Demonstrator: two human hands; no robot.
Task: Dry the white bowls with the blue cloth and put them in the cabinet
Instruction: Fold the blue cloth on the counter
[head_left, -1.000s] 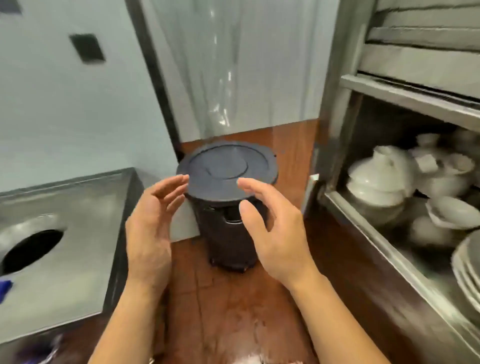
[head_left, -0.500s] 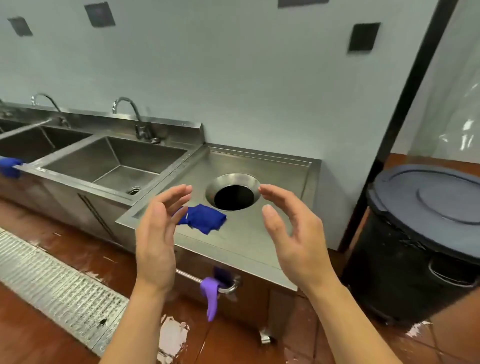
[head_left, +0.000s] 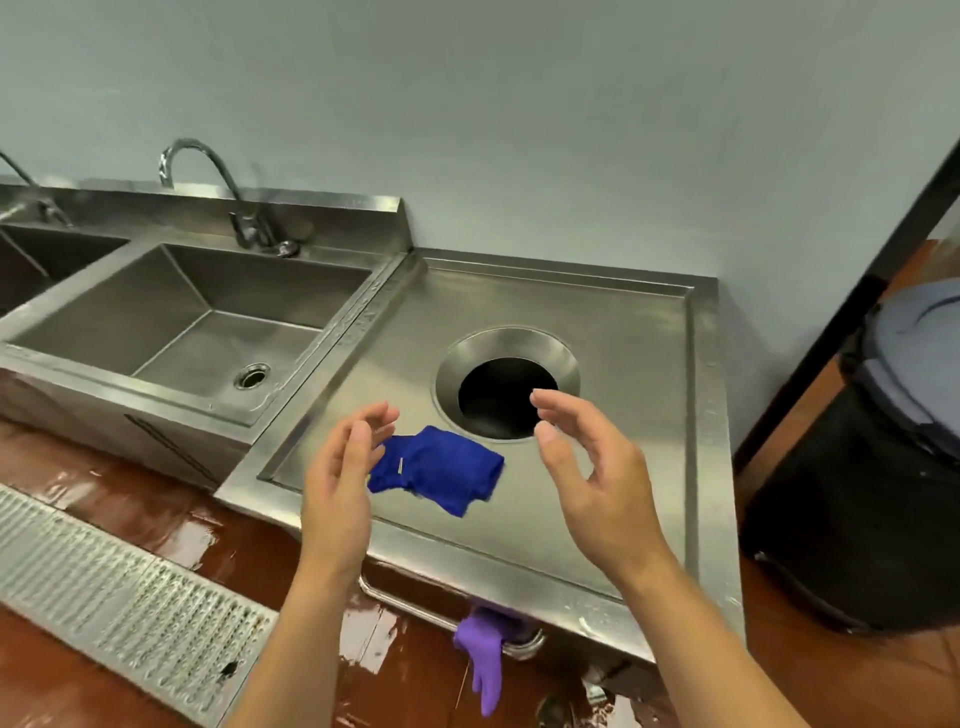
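The blue cloth (head_left: 439, 467) lies crumpled on the steel counter (head_left: 639, 332), just in front of a round waste hole (head_left: 506, 395). My left hand (head_left: 343, 478) hovers over the cloth's left end, fingers apart and holding nothing. My right hand (head_left: 592, 473) is raised to the right of the cloth, near the hole's front rim, also empty with spread fingers. No white bowls and no cabinet are in view.
A deep steel sink (head_left: 182, 322) with a curved tap (head_left: 208, 176) adjoins the counter on the left. A dark lidded bin (head_left: 878, 457) stands at the right. A purple glove (head_left: 485, 660) hangs from a rail below the counter. The wet floor has a metal drain grate (head_left: 119, 608).
My view swung left from the cabinet and bin to the sink counter, then came closer. Both empty hands now sit lower, nearer the blue cloth.
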